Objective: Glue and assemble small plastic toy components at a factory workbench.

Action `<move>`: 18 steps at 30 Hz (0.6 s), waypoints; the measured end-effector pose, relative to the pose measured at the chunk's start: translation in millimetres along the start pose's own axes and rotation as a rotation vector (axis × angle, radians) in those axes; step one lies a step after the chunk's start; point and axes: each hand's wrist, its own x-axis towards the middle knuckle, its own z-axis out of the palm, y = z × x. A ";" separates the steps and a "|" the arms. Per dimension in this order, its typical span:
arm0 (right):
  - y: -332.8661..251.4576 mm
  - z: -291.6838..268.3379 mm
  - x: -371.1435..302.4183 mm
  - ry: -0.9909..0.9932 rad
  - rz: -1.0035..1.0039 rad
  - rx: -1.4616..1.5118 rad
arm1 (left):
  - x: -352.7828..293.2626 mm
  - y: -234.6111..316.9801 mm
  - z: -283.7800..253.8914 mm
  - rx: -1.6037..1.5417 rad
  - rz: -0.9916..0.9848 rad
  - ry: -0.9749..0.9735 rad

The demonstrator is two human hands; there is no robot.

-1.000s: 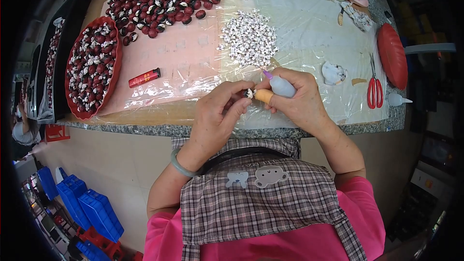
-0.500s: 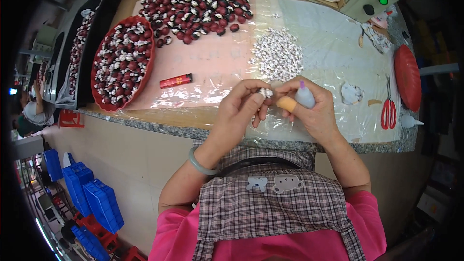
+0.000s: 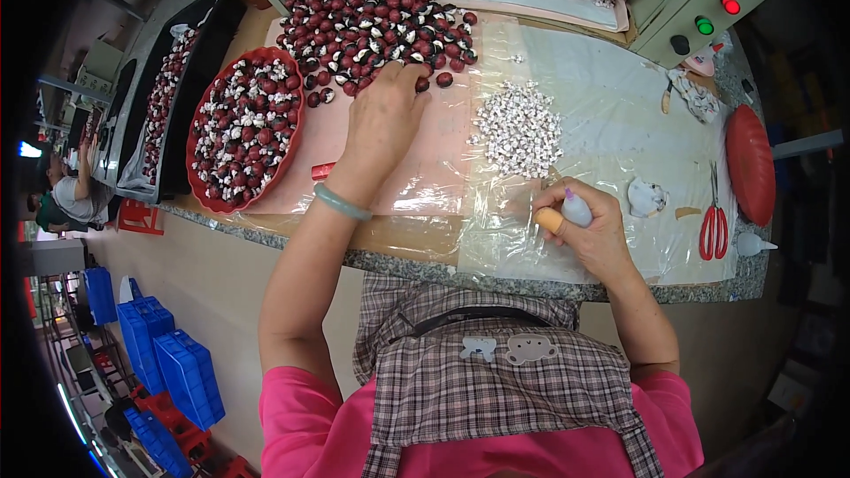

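My left hand (image 3: pixel 386 118) reaches palm down to the near edge of a heap of dark red, black and white balls (image 3: pixel 372 13). Its fingers bend in at the heap, and what they hold, if anything, is hidden beneath. One ball (image 3: pixel 422 84) shows right beside finger and thumb. My right hand (image 3: pixel 591 228) is closed around a small translucent squeeze bottle (image 3: pixel 577 210) with a purple tip. An orange-yellow finger cover (image 3: pixel 548 219) sits on its thumb. Beyond that hand lies a spread of small white pieces (image 3: pixel 518 131).
Left stands a red scalloped bowl (image 3: pixel 197 173) of balls dotted with white pieces. My left forearm partly covers a red lighter (image 3: pixel 322 172). At right lie red-handled scissors (image 3: pixel 714 230), a red dish (image 3: pixel 750 152) and another small bottle (image 3: pixel 753 244). A lamp-lit machine (image 3: pixel 699 18) stands behind.
My left hand has moved up and left from beside my right hand to the heap. The white-dotted ball it held is out of sight. My right hand keeps the bottle, slightly lower and right.
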 end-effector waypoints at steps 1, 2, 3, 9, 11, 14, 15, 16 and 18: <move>-0.4 -0.8 -0.6 -0.001 -0.002 -0.001 | 1.2 -0.1 2.6 0.103 -0.031 -0.055; -0.2 -1.5 -2.2 -0.001 -0.011 -0.003 | 1.9 0.1 3.9 0.103 -0.029 -0.057; 0.0 -2.3 -3.3 -0.002 -0.020 -0.006 | 2.3 0.3 4.9 0.121 -0.013 -0.070; 0.2 -10.2 -3.5 -0.018 0.007 -0.055 | -17.1 5.7 -6.4 -0.138 -0.041 -0.154; -0.2 -9.3 -2.3 0.007 0.017 -0.021 | -27.6 15.9 -12.5 -0.389 -0.098 -0.203; 0.0 -12.4 -0.6 -0.018 0.013 0.011 | -47.0 39.9 -24.9 -1.404 -0.545 -0.361; -2.2 -11.5 -0.4 -0.015 0.022 0.088 | -54.1 44.4 -25.4 -1.471 -0.592 -0.343; -4.0 -11.3 -0.7 -0.012 0.030 0.166 | -59.3 51.8 -27.0 -1.537 -0.640 -0.324; -4.6 -13.8 -1.5 -0.033 0.050 0.222 | -69.6 53.4 -21.0 -1.602 -0.659 -0.335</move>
